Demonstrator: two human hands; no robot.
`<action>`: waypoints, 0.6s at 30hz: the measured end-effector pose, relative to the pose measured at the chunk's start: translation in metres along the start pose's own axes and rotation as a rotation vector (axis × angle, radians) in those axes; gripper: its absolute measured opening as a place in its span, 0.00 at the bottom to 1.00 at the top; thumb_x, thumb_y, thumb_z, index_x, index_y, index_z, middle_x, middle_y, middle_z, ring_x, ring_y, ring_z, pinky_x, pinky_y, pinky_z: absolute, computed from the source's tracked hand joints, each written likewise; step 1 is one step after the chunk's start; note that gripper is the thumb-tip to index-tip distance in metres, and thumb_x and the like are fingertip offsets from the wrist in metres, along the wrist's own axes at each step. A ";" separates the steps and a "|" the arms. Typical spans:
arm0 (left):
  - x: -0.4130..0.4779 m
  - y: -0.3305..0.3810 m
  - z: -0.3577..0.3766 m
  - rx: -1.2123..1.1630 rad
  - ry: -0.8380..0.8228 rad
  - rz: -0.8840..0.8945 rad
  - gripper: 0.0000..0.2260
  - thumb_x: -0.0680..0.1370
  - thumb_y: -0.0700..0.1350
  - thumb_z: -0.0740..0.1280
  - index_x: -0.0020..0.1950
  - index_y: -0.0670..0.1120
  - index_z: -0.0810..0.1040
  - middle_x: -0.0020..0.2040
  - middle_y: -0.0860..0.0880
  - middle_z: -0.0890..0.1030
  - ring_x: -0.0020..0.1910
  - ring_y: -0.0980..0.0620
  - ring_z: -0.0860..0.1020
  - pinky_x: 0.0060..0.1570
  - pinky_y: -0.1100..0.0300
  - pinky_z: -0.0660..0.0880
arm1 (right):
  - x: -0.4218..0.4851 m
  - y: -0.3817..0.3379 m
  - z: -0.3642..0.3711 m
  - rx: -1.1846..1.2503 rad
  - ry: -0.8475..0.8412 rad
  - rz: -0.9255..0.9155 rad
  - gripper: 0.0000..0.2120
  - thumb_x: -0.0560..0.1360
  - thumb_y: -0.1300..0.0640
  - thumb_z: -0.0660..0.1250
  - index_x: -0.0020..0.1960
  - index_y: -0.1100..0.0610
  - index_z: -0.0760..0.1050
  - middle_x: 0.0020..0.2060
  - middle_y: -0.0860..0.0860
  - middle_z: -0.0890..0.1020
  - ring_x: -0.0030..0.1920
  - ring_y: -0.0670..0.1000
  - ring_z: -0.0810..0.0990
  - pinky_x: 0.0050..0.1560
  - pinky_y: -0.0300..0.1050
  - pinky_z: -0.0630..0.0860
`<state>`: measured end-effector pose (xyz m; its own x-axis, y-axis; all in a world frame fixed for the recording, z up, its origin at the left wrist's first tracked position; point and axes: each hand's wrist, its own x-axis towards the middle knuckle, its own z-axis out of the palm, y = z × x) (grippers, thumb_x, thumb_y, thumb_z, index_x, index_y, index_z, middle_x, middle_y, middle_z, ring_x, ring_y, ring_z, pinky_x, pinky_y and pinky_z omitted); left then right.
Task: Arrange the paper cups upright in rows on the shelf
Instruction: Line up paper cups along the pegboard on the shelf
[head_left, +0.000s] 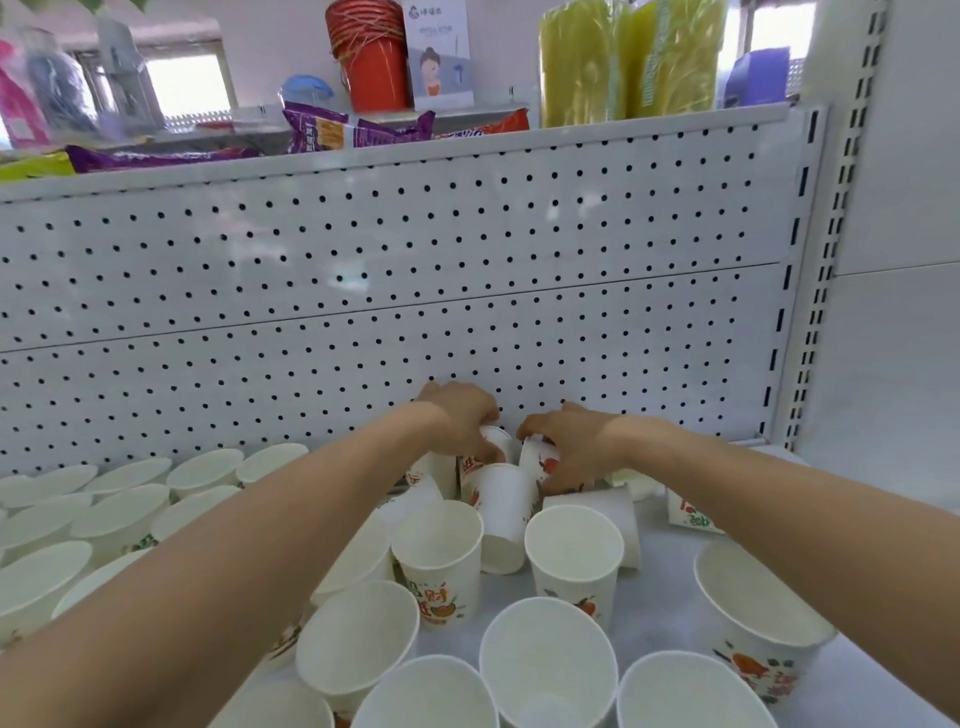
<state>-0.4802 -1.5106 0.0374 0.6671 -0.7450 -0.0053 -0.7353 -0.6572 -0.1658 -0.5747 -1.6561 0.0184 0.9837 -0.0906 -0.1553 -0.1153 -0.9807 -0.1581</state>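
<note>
Gripping cups at the back of the shelf (670, 597): left hand (460, 415) closed over the rim of one paper cup (496, 439), right hand (571, 441) closed around a second cup (535, 457) just beside it, both close to the pegboard back panel (415, 260). Below the hands, a tipped cup (501, 512) lies among loose upright ones; neat rows (119, 499) sit left of the left arm. Step looks like sorting the jumbled pile. Next move likely calls for standing each cup upright and sliding it into line.

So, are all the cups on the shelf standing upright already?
No, a cup lies tipped among the pile by the pegboard, just in front of both hands.
</note>
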 end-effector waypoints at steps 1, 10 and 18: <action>0.001 0.000 0.001 -0.019 -0.002 0.008 0.20 0.74 0.60 0.68 0.58 0.47 0.77 0.54 0.48 0.78 0.53 0.47 0.74 0.54 0.54 0.68 | -0.002 0.002 0.000 0.021 0.004 0.000 0.33 0.70 0.47 0.71 0.71 0.41 0.61 0.59 0.52 0.67 0.52 0.54 0.76 0.56 0.49 0.76; 0.001 0.001 -0.005 -0.300 -0.038 -0.005 0.04 0.77 0.47 0.69 0.49 0.49 0.80 0.49 0.51 0.81 0.48 0.50 0.79 0.50 0.57 0.76 | -0.017 0.010 -0.010 0.085 0.096 -0.033 0.17 0.68 0.47 0.74 0.51 0.48 0.69 0.44 0.43 0.75 0.41 0.44 0.75 0.40 0.43 0.74; -0.013 0.002 -0.020 -0.103 -0.304 0.060 0.15 0.81 0.43 0.60 0.67 0.51 0.75 0.63 0.54 0.77 0.61 0.52 0.74 0.59 0.58 0.68 | -0.027 0.016 -0.012 0.068 0.087 0.000 0.14 0.75 0.46 0.69 0.58 0.49 0.78 0.53 0.47 0.78 0.51 0.49 0.77 0.50 0.42 0.74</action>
<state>-0.4921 -1.5046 0.0571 0.6162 -0.7244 -0.3090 -0.7722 -0.6329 -0.0562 -0.6017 -1.6710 0.0320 0.9916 -0.1082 -0.0704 -0.1215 -0.9669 -0.2243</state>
